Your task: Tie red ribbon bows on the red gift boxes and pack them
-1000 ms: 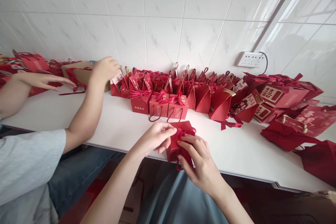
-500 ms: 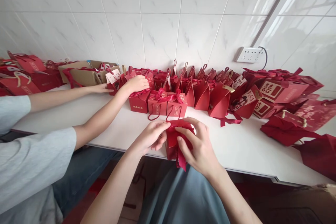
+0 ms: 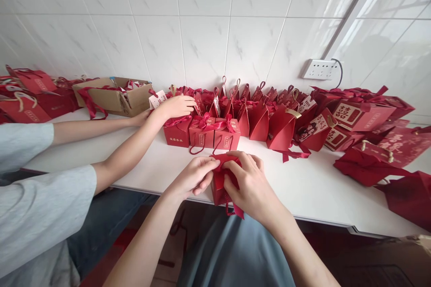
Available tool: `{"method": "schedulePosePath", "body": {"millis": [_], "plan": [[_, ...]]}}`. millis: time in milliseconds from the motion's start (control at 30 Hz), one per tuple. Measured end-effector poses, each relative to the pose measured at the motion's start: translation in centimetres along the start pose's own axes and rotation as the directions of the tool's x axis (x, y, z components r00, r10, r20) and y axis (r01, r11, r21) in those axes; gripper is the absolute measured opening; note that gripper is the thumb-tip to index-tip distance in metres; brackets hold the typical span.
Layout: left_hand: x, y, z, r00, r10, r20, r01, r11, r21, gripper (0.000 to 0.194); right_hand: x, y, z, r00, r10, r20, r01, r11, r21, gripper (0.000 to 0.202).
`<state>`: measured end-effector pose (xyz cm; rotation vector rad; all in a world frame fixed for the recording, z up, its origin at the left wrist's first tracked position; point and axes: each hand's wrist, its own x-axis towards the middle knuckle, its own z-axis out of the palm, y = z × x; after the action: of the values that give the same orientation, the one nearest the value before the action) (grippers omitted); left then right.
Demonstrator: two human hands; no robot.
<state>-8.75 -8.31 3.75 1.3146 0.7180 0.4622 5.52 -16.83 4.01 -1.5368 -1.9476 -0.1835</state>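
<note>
A small red gift box [image 3: 219, 192] with a dark red ribbon [image 3: 239, 210] and cord sits at the table's front edge. My left hand [image 3: 195, 177] pinches the ribbon at the box's top left, thumb and forefinger pressed together. Bent over the top and right side of the box, my right hand [image 3: 247, 179] has its fingers closed on the ribbon. The fingers hide most of the box's top. Just behind stand two boxes with bows and cord handles [image 3: 227, 136].
Rows of red boxes [image 3: 259, 121] line the wall. More boxes [image 3: 367, 114] are piled right. At left, another person's hands [image 3: 177, 106] reach among boxes near a cardboard box [image 3: 131, 101]. A power strip [image 3: 319, 70] hangs on the wall.
My right hand has moved slightly left and its fingers have closed in over the box top. The other person's hands and a tagged box have shifted a little right.
</note>
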Motion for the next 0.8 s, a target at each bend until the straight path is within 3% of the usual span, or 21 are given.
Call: {"method": "schedulePosePath", "body": {"millis": [233,400,600,800], "plan": [[0.09,-0.11,0.04,0.999,0.041,-0.023,-0.042,0.999,-0.031,0.031,0.03,0.46,0.01,0.999,0.032,0.035,-0.037,0.990,0.137,0.010],[0.06,-0.21,-0.01,0.998,0.044,-0.033,-0.044,0.999,0.013,0.031,-0.03,0.64,-0.36,0.999,0.033,-0.029,-0.028,0.988,0.152,0.006],[0.15,-0.06,0.14,0.998,0.023,-0.061,-0.020,0.999,0.047,0.028,0.25,0.74,-0.11,1.000,0.005,-0.020,-0.002,0.993,0.116,0.024],[0.33,-0.18,0.05,0.998,0.034,-0.044,-0.033,0.999,0.030,0.030,0.40,0.70,0.22,1.000,-0.003,-0.015,0.004,0.996,0.094,0.021]]}}
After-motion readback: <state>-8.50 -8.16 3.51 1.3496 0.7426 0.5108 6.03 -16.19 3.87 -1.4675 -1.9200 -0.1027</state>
